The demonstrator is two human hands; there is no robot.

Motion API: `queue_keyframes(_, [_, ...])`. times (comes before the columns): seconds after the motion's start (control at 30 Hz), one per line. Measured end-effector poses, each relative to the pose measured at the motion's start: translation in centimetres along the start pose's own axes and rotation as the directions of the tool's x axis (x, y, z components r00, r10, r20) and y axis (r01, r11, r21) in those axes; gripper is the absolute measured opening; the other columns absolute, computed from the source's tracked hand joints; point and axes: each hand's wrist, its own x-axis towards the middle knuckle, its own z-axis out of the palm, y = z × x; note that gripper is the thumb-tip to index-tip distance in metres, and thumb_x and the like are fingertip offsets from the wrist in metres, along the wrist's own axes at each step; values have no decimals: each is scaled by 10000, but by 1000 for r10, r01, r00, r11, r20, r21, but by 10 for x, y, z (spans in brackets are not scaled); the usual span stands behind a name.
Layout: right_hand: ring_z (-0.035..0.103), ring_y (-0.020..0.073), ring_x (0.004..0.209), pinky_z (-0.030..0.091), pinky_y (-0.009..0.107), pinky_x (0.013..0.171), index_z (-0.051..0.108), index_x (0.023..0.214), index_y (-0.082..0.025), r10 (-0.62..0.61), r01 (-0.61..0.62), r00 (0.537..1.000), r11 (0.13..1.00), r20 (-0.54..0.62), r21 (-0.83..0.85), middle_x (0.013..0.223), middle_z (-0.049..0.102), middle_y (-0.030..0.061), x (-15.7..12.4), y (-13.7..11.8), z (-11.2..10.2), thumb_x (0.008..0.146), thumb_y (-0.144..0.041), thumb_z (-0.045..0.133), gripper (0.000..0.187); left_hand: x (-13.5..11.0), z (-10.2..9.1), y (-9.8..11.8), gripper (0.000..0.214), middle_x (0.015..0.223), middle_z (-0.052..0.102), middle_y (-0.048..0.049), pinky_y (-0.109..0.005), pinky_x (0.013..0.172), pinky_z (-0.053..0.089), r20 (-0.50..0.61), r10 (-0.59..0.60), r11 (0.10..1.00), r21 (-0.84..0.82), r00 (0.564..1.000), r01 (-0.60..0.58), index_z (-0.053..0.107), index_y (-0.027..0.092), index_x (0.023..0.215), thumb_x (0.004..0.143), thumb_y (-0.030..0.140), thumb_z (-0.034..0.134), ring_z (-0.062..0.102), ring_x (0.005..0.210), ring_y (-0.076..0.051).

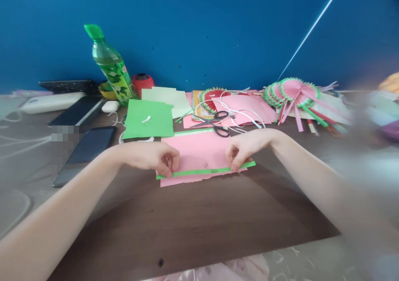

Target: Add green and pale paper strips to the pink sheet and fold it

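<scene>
Strip of narrow green paper [199, 171] lies over a pink paper sheet [199, 148], long axis left to right, right end slightly farther away; left hand [156, 156] and right hand [247, 145] pinch near its ends.

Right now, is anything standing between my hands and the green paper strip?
Nothing visible: your left hand and right hand pinch the green paper strip near opposite ends; the black-handled scissors lie beyond it.

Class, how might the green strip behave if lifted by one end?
The green strip would probably droop, being long and narrow. It is likely very light, since it looks paper-thin. It may crease easily where the fingers hold it.
</scene>
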Motion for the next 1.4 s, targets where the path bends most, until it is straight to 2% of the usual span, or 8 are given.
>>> queue_keyframes(0.17, [419, 54, 440, 325, 195, 447, 603, 716, -89, 51, -50, 999, 998, 8, -30, 543, 512, -21, 1, -4, 1, 655, -477, 642, 395, 2, 4, 3, 98, 631, 565, 8, -174, 516, 395, 46, -17, 998, -61, 999, 20, 576, 147, 717, 656, 223, 560, 511, 577, -101])
queue_keyframes(0.3, [405, 52, 435, 322, 196, 450, 584, 677, -94, 40, -40, 999, 995, 1, -87, 517, 478, -28, 1, -4, 0, 691, -540, 592, 446, 3, 6, 4, 94, 622, 566, 13, -174, 500, 380, 31, -15, 999, -46, 999, 17, 593, 152, 707, 654, 223, 560, 497, 565, -97])
queue_keyframes(0.5, [390, 51, 413, 305, 200, 436, 601, 681, -98, 75, -73, 997, 993, 11, -93, 483, 459, -40, 2, -3, 1, 681, -487, 608, 389, 1, 8, 10, 105, 627, 609, 17, -180, 510, 359, -53, -41, 997, 56, 998, 44, 618, 164, 684, 654, 254, 572, 509, 566, -100])
queue_keyframes(0.83, [454, 62, 378, 362, 202, 459, 610, 685, -92, 113, -110, 992, 992, 51, -62, 475, 517, -25, 4, -2, 1, 684, -476, 619, 384, 4, 13, 9, 101, 609, 596, 14, -183, 481, 329, -103, 8, 997, 81, 995, 0, 607, 168, 660, 646, 263, 577, 517, 558, -108])
queue_keyframes(1.13, [461, 61, 394, 366, 196, 444, 615, 686, -92, 95, -90, 993, 994, 64, -66, 497, 513, -26, 6, -1, 2, 685, -474, 619, 383, 5, 16, 6, 107, 607, 595, 16, -203, 488, 330, -84, -2, 995, 100, 996, 11, 584, 175, 660, 658, 281, 565, 516, 565, -119])
queue_keyframes(1.27, [425, 56, 372, 342, 194, 422, 605, 663, -98, 122, -119, 992, 990, 30, -78, 439, 462, -43, 5, -5, 4, 694, -458, 616, 362, 6, 17, 6, 98, 589, 576, 22, -204, 473, 317, -80, 0, 994, 105, 997, 8, 564, 172, 644, 654, 269, 563, 505, 548, -115])
queue_keyframes(1.4, [413, 62, 361, 348, 207, 428, 578, 619, -106, 157, -155, 988, 984, 9, -82, 414, 442, -48, 4, -9, 6, 641, -523, 646, 423, 6, 18, 8, 98, 578, 568, 21, -200, 451, 297, -85, -29, 993, 109, 996, 38, 550, 169, 628, 643, 263, 575, 496, 541, -112])
